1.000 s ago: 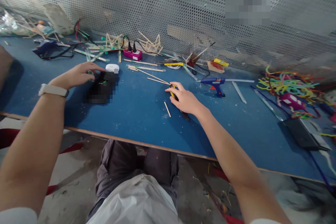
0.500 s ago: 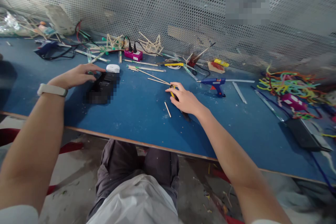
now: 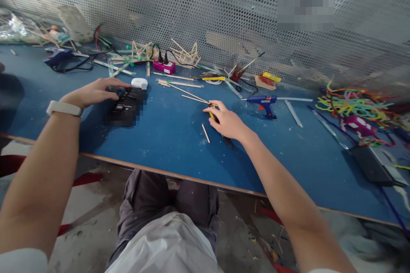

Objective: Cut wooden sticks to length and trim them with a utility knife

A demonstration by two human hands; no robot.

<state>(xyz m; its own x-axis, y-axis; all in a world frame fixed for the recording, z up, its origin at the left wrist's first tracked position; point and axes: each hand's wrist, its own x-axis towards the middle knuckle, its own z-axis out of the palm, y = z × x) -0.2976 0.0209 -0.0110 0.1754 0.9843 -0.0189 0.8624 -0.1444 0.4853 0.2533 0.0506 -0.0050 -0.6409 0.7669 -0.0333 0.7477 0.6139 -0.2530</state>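
Yellow-handled tool [image 3: 211, 114] on the blue desk [image 3: 166, 140], covered by the right hand [image 3: 226, 123].
The right grip is curled down over this one tool, with its fingers pressed on the yellow part, and the tool's dark end sticks out under the wrist on the side nearer the person. One short wooden stick [image 3: 205, 133] lies just left of that grip, not touching it. Two long thin sticks [image 3: 191, 95] lie just beyond its fingertips. One blue glue gun [image 3: 263, 103] stands near, to the grip's right. The left hand [image 3: 92, 92] is well off to the left. Its grip is spread flat, with its fingertips on the edge of one black device [image 3: 125, 106]. One white oval thing [image 3: 139, 82] sits just past those fingertips. One pale watch band [image 3: 64, 108] circles the left wrist.
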